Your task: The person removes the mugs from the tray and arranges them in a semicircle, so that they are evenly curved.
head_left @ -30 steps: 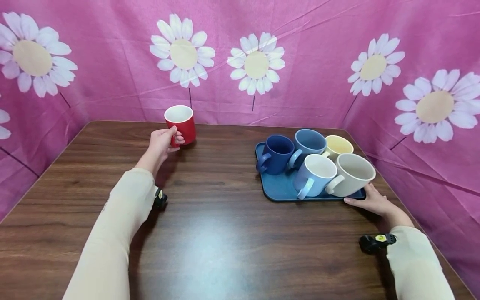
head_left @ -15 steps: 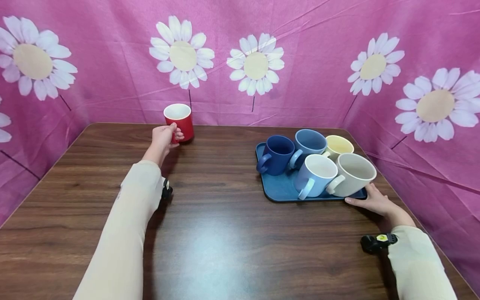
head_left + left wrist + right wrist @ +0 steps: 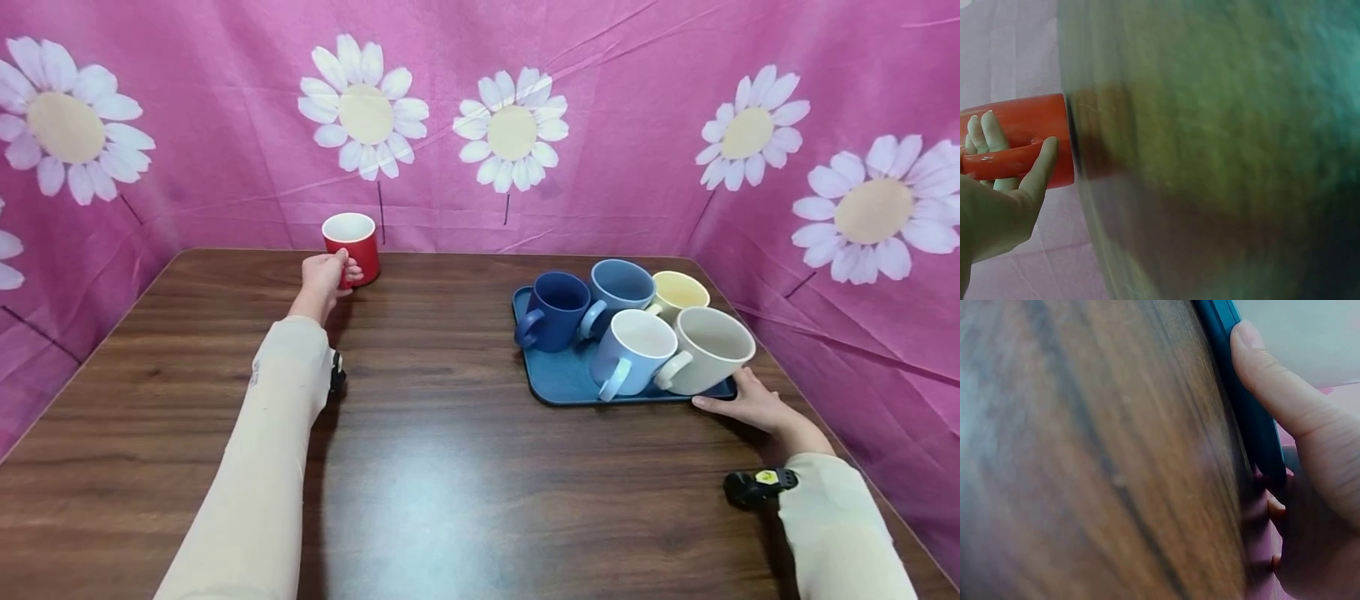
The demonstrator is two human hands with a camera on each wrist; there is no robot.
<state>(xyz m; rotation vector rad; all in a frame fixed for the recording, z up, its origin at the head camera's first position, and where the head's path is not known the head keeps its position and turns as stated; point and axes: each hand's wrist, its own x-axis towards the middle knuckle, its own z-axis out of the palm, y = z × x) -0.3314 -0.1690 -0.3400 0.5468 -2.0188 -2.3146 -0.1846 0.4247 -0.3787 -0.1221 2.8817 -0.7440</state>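
A red mug [image 3: 363, 252] with a white inside stands upright near the table's back edge. My left hand [image 3: 326, 274] grips its handle, fingers through the loop and thumb against it, as the left wrist view shows. At right, a dark blue tray [image 3: 547, 379] carries several mugs: navy [image 3: 564, 321], mid-blue [image 3: 622, 279], pale yellow [image 3: 681, 289], light blue [image 3: 637, 358] and off-white [image 3: 708, 371]. My right hand [image 3: 753, 408] holds the tray's front right corner, thumb along the front edge and fingers round the right side. In the right wrist view the thumb [image 3: 1275, 384] presses the tray's rim.
The brown wooden table [image 3: 450, 467] ends at a pink cloth [image 3: 247, 158] with white daisies, which hangs behind and on both sides. The off-white mug leans outward over the tray's right end. Glare lies on the table's front middle.
The red mug has shifted slightly left in my left hand's grip, and the left forearm has swung a little to the right. The right hand, the tray and its mugs stay practically where they were.
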